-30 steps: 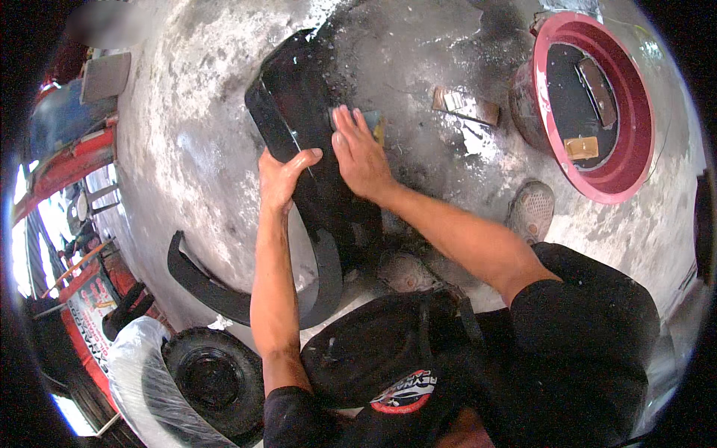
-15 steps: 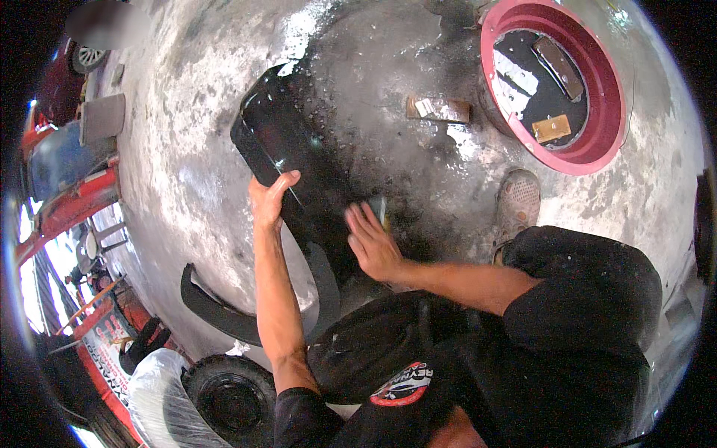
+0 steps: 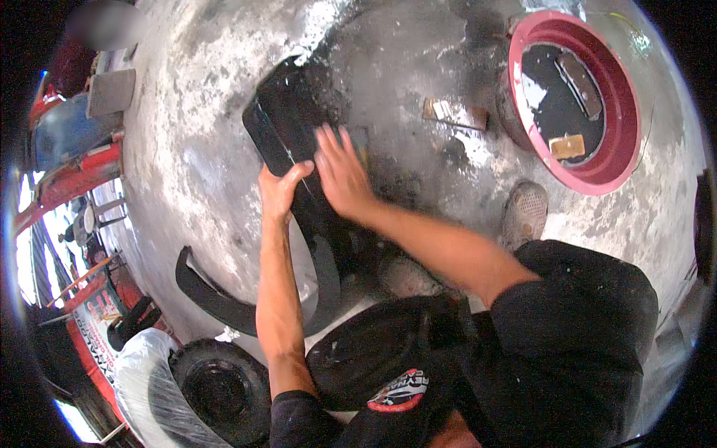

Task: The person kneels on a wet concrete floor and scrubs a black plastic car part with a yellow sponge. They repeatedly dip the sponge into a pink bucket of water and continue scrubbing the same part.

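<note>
While our left hand (image 3: pixel 279 194) clasps the black panel (image 3: pixel 287 101), we cannot tell if our flat right hand (image 3: pixel 345 178) holds anything.

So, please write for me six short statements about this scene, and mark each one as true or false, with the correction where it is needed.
1. The left grip holds the edge of the long black part. True.
2. The pink tub stands on the person's left. False: it stands on the right.
3. A tan block lies inside the tub. True.
4. The right grip is inside the tub. False: it is at the long black part.
5. A brown block lies on the floor between the black part and the tub. True.
6. The black wheel is at the upper right. False: it is at the lower left.
</note>
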Motion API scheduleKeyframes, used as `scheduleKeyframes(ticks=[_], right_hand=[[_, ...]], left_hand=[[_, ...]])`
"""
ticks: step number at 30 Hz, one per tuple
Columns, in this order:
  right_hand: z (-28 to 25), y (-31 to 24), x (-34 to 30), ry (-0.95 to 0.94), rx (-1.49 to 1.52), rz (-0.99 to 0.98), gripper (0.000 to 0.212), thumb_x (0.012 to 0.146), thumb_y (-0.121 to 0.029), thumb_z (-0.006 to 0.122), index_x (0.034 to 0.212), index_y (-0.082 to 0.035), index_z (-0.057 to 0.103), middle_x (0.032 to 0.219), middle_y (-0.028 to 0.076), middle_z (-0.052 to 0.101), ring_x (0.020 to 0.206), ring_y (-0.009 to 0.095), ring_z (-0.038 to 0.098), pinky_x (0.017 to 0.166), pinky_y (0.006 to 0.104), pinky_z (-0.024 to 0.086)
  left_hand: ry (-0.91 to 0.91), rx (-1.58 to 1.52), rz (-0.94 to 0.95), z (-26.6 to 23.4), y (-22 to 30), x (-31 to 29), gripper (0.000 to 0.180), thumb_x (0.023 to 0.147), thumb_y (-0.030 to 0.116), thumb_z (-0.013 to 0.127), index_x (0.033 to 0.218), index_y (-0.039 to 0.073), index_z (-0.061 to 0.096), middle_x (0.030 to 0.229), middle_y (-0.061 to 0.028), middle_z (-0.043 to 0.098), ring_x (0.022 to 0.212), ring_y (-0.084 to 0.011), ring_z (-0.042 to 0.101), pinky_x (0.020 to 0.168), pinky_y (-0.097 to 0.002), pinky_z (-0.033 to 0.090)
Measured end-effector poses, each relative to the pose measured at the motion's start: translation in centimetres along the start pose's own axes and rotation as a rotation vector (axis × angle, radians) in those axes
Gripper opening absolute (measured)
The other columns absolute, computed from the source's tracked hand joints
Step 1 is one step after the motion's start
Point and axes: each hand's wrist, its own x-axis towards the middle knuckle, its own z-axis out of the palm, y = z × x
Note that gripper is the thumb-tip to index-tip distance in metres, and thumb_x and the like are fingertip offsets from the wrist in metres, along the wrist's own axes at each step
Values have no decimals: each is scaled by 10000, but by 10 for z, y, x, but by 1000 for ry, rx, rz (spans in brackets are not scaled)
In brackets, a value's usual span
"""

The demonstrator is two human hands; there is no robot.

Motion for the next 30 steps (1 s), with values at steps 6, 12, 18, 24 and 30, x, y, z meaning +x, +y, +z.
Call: scheduleKeyframes(ticks=[6, 12, 18, 24, 30], right_hand=[[-3, 2, -115, -205, -80, 138, 571, 1059, -221, 429, 1514, 104, 311, 1590, 291, 305, 1476, 532, 230, 1223, 562, 198], [6, 7, 13, -123, -75, 69, 541, 1062, -200, 413, 1537, 38, 309, 1619, 241, 279, 1493, 485, 231, 1224, 523, 223], [-2, -11, -125, -195, -38, 244, 559, 1050, -172, 437, 1538, 63, 295, 1600, 295, 280, 1484, 527, 215, 1226, 562, 194], [11, 4, -12, -37, -78, 129, 530, 1048, -171, 432, 1507, 75, 331, 1576, 267, 348, 1454, 502, 303, 1209, 534, 252], [11, 5, -42, -82, -49, 242, 554, 1064, -212, 400, 1548, 34, 291, 1620, 250, 280, 1468, 488, 291, 1222, 528, 236]], left_hand=[[50, -9, -32, -8, 5, -1, 410, 711, 93, 819, 1082, -13, 678, 977, -82, 724, 833, -193, 680, 781, -337, 541], [-25, -65, -56, 1, 8, 2, 387, 729, 97, 820, 1072, -12, 679, 983, -82, 717, 852, -192, 678, 801, -347, 544], [40, -67, -6, -10, 2, 0, 422, 726, 99, 821, 1103, -20, 672, 993, -78, 719, 855, -188, 676, 807, -338, 539], [-3, -38, -32, -6, -4, 4, 428, 724, 108, 826, 1106, -17, 678, 1005, -77, 724, 853, -182, 677, 795, -335, 542], [20, -8, -16, -2, 3, -2, 424, 717, 144, 832, 1084, -16, 691, 1005, -80, 726, 872, -187, 679, 812, -332, 535]])
